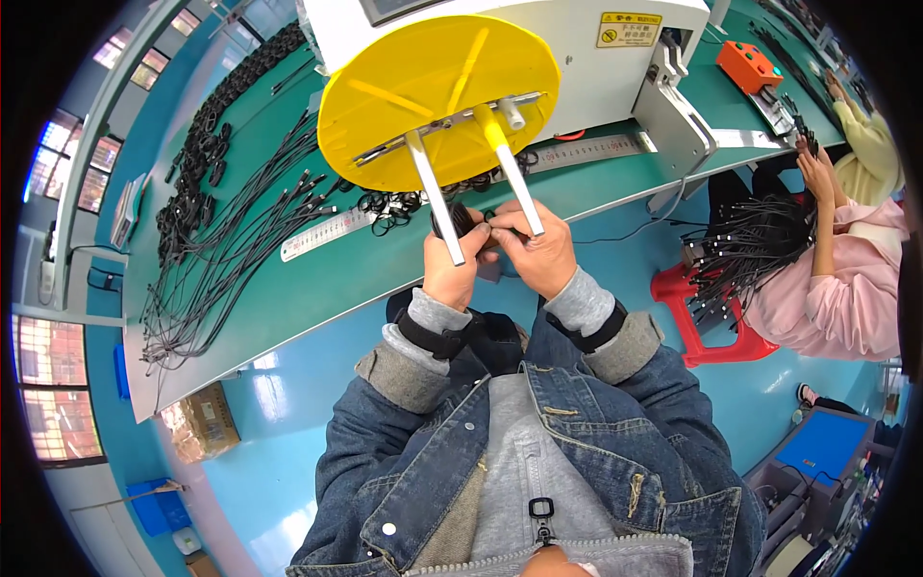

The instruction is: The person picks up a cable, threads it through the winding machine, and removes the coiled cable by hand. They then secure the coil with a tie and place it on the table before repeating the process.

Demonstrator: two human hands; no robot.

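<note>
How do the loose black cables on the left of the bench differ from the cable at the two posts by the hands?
The loose black cables lie stretched out long on the green bench, untouched. The coiled cable is wound into a tight bundle between the white posts, and both the left hand and right hand are on it. Both are thin and black.

I see a small coil of black cable [460, 223], wound into a tight loop, sitting between the two white pegs [435, 197] that jut from the yellow disc [423, 87], pinched at its lower right side, just above the green bench edge.
</note>
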